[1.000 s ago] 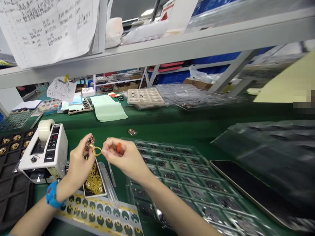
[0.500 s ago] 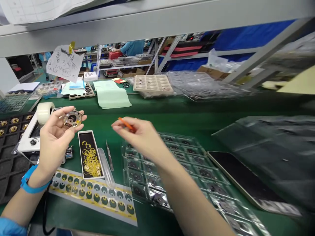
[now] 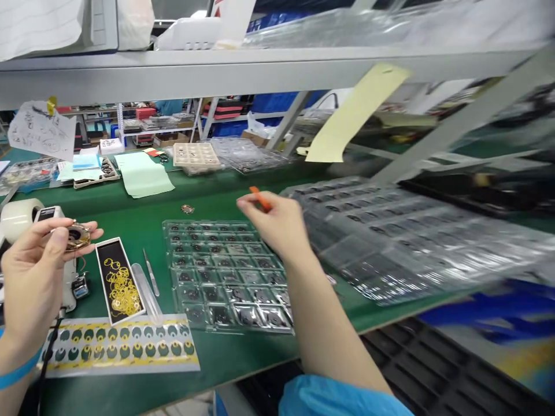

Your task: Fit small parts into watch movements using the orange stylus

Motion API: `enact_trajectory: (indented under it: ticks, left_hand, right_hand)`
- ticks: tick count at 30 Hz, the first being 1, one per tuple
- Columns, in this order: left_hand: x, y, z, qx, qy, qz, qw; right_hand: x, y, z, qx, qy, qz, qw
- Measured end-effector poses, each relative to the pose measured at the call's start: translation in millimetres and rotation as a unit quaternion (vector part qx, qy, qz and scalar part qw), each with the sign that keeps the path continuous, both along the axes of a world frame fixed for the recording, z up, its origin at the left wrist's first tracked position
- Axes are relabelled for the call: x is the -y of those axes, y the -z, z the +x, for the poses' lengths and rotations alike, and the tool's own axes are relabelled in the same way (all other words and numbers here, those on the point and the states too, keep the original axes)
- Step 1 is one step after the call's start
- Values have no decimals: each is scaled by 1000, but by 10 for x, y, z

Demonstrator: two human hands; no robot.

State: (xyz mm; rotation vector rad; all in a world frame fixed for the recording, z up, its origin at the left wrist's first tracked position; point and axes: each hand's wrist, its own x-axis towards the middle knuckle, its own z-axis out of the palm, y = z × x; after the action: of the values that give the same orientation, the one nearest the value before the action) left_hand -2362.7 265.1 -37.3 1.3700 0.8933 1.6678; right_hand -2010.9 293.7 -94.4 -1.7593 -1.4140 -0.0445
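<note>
Right grip (image 3: 276,224), pinching orange tool (image 3: 261,200), has swung to tray's (image 3: 173,283) one o'clock; left grip (image 3: 38,263) pinches round part (image 3: 80,236), work seemingly paused.

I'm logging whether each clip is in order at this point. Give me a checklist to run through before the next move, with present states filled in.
1. Round metal part held in the left hand: ok.
2. Orange stick held by the fingers of the right hand: ok.
3. Right hand clear of the clear tray: cannot tell; they overlap in this view.
4. Yellow rings contained in the white box: ok.
5. Tweezers lying in plain view beside the box: ok.
6. Loose metallic part put into the tray: not ok; it lies on the green bench.
</note>
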Motion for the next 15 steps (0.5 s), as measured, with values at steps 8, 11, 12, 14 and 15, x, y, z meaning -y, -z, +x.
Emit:
enact_trajectory:
  ticks: [8, 11, 12, 14, 15]
  left_hand:
    - [-24, 1, -39, -6, -19, 15, 1000]
    - [-58, 29, -18, 2, -30, 35, 999]
    - [-73, 39, -8, 4, -31, 37, 999]
    - [-100, 63, 7, 9, -28, 31, 999]
    - [-110, 78, 8, 5, -29, 23, 999]
  right_hand:
    - [341, 581, 766, 128, -50, -277, 951]
    - [534, 650, 958, 177, -61, -352, 917]
    - [557, 671, 1003, 193, -63, -371, 906]
    - [539, 708, 1054, 223, -69, -402, 885]
    - [507, 719, 1058, 236, -73, -414, 876]
